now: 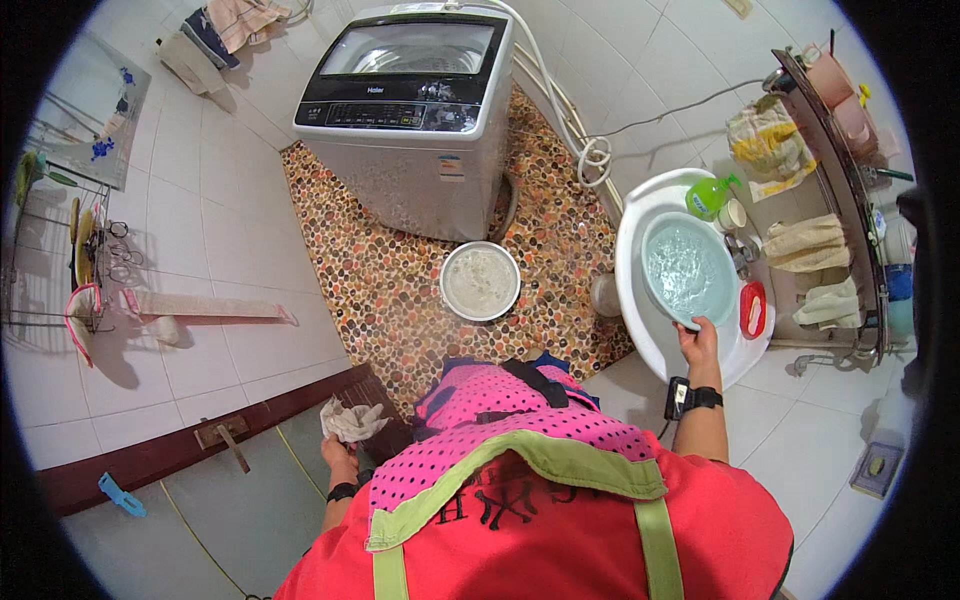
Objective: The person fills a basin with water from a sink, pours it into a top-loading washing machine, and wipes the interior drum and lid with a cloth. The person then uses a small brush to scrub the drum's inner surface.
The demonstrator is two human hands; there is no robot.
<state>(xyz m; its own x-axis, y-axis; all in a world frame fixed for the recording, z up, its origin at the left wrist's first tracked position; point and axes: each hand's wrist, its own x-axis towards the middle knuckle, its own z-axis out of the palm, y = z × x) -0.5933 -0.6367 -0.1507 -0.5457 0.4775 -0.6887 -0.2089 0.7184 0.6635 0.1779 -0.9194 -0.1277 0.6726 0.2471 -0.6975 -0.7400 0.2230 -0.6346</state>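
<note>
My left hand (340, 452) is closed around a crumpled off-white cloth (353, 420), held low beside the dark red door edge. On the other side, my right hand (697, 342) grips the near rim of a pale blue basin (660, 290), the thumb over its edge. Water stands in this basin, which rests in the white washbasin (632, 255). On the pebble-patterned floor ahead of me sits a round white-rimmed tub (480, 318) of cloudy water.
A grey washing machine (410, 180) stands ahead. Around the washbasin are a green pump bottle (706, 198), a tap (742, 252) and a red soap dish (753, 310). Cloths (808, 243) hang below a shelf (840, 180) at right. A wire rack (50, 250) hangs on the left wall.
</note>
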